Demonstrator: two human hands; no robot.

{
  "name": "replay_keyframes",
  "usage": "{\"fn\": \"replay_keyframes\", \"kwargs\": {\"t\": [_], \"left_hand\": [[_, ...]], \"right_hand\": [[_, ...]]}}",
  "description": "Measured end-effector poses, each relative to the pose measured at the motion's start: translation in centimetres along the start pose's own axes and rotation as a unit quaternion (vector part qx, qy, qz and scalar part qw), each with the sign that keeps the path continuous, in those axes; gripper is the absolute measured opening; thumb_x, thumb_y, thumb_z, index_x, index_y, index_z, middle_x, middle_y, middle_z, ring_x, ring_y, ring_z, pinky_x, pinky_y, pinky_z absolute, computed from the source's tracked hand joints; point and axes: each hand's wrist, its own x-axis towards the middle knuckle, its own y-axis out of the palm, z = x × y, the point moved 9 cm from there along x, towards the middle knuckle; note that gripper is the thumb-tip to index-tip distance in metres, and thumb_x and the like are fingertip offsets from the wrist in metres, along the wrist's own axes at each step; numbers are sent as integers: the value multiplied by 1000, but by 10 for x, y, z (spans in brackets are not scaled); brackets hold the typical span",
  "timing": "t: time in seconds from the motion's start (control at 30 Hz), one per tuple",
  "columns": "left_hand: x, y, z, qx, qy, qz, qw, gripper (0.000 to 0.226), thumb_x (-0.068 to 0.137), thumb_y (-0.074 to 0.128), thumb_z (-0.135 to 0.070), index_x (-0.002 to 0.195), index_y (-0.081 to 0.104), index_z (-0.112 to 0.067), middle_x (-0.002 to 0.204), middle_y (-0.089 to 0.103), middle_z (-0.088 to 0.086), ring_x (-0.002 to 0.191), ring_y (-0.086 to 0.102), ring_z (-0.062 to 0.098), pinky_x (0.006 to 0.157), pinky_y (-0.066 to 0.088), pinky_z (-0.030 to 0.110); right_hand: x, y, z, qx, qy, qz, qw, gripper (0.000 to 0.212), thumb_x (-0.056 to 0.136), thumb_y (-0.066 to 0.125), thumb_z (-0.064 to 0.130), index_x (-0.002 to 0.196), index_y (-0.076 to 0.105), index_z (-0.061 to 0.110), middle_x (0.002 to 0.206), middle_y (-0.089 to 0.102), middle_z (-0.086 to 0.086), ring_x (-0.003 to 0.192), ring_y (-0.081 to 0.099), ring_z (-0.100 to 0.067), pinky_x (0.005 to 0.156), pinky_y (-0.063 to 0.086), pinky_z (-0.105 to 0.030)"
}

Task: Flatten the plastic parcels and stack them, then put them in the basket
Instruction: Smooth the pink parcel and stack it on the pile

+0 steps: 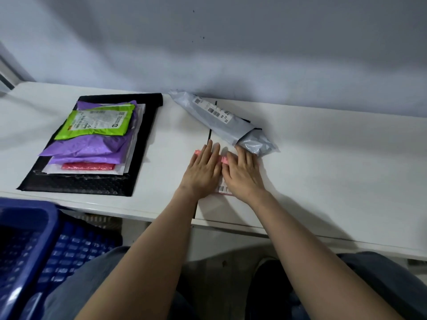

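Note:
A small pink parcel (223, 160) with a barcode label lies on the white table, mostly hidden under both palms. My left hand (203, 169) and my right hand (243, 173) press flat on it side by side, fingers spread. Just beyond my right fingertips lies a long grey plastic parcel (221, 118), slanted toward the wall. At the left a stack of flattened parcels rests on a black bubble mailer (143, 135): a green one (101, 122) on top, purple ones (90, 146) below, then a pink one (89, 166) on white.
A blue plastic basket (30, 245) stands below the table's front edge at the lower left. The white table (335, 172) butts against a pale wall behind. A dark seam (209, 135) splits the tabletop near my hands. My knees are under the front edge.

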Motion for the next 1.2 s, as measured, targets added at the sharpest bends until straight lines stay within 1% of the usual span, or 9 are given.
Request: {"fn": "replay_keyframes", "kwargs": {"t": [0.07,0.17,0.27,0.43,0.63,0.77,0.87,1.07,1.2], "left_hand": [[-2,7,17,-29,-69,37,997,85,88,-16,-57,151,11,-7,159,1,16,147,-1,34,117,14,53],[-7,3,31,-58,-132,29,989,93,78,-11,-71,152,2,-16,160,-7,11,147,-7,28,118,8,53],[-14,-11,39,-107,-192,29,975,82,90,22,-65,151,-2,-16,160,-5,9,147,-5,24,118,2,49],[-25,-58,53,-220,-258,-33,940,77,93,48,-43,150,8,-10,147,32,17,137,32,32,109,27,46],[-53,-78,105,-397,-327,-62,856,84,89,57,-43,150,8,-12,148,33,18,134,39,30,109,33,35],[-80,-92,141,-522,-352,-104,770,81,83,64,-41,146,19,-17,119,59,10,83,65,22,60,52,25],[-97,-121,165,-587,-322,-182,720,64,86,64,-18,137,26,-16,100,62,10,69,61,15,62,54,25],[-135,-161,245,-446,-348,-282,775,40,89,56,-17,127,47,-24,103,64,13,81,62,28,82,52,41],[-143,-154,282,-375,-358,-245,819,25,91,48,-16,113,59,-20,90,64,20,63,54,31,69,49,35]], "right_hand": [[2,-8,2,7,-1,5,1000,44,96,37,36,132,46,13,145,30,-13,137,24,-29,114,22,-44],[5,-21,7,-5,2,12,1000,41,93,46,34,124,50,8,136,37,-13,129,33,-29,106,33,-42],[5,-28,12,9,0,35,999,35,92,49,29,118,48,7,122,52,-12,117,49,-28,97,42,-41],[5,-41,20,122,24,52,991,22,91,54,11,108,41,8,102,66,-10,85,66,-27,65,49,-34],[20,-74,50,274,54,-23,960,21,92,55,14,102,36,10,92,56,-7,82,58,-26,62,35,-27],[35,-94,95,378,53,-72,921,21,93,53,13,97,33,10,74,48,5,61,50,-10,43,36,-11],[51,-90,139,452,50,-69,888,22,90,57,12,97,37,12,73,46,11,71,51,-14,56,36,-18],[81,-47,232,456,17,11,890,42,75,60,-2,115,51,7,116,57,-13,99,57,-22,76,44,-20],[94,-18,272,414,-1,28,910,40,77,59,-2,116,57,2,117,59,-16,105,56,-26,79,43,-21]]}}
